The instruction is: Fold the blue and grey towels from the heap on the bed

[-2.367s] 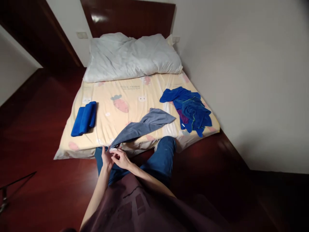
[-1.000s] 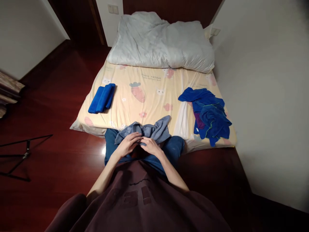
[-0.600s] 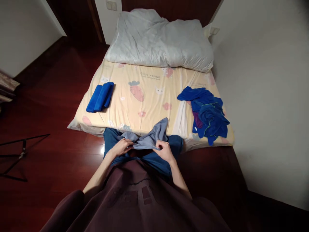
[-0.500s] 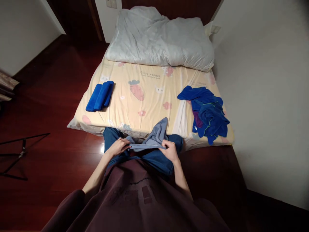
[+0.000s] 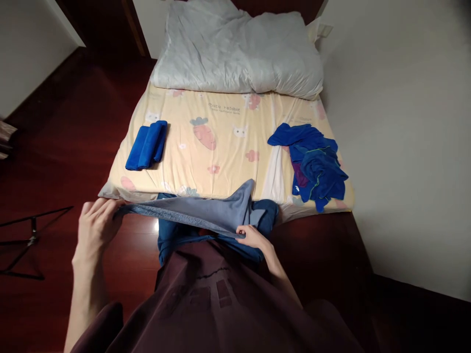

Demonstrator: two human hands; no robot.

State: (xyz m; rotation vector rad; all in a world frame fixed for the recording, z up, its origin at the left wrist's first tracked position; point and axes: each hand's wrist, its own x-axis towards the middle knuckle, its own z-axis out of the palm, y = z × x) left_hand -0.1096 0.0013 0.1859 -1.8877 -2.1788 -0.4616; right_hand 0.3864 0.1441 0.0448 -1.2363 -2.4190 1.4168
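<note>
A: Hands?
B: Both grasping. Left hand (image 5: 98, 220) clenched around 1 end of the gray-blue towel (image 5: 198, 212); right hand (image 5: 253, 237) pinching its near edge by the other end.
A: Towel where?
B: Strung between the 2 hands, over the blue jeans (image 5: 173, 231), at the bed's near side.
A: On the bed?
B: Yellow carrot-print sheet (image 5: 226, 157). Right: crumpled blue towel pile (image 5: 316, 164), 1 purple cloth (image 5: 300, 175) showing. Left: folded blue towels (image 5: 147, 146).
A: Farthest?
B: Rumpled pale comforter (image 5: 239, 54), then dark wood headboard (image 5: 290, 5).
</note>
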